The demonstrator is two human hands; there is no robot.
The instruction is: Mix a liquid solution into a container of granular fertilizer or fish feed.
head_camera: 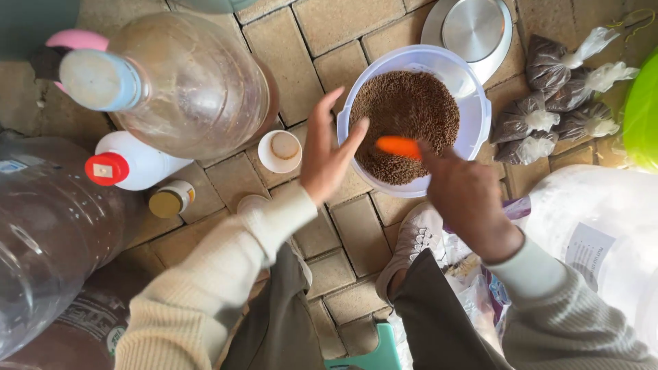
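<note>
A pale blue plastic bowl [480,103] full of small brown grains [408,113] stands on the brick paving. My left hand [325,154] rests against the bowl's near left rim, fingers apart, the thumb over the edge. My right hand [466,195] hovers at the bowl's near side and grips an orange scoop [399,146], whose tip lies over the grains.
Several knotted small bags of the brown grains [558,96] lie right of the bowl. A steel lid [473,31] sits behind it. At left stand large clear bottles [185,82], a white bottle with red cap [133,163], a small jar [170,199] and a white cup [279,151]. A big white sack [603,233] lies at right.
</note>
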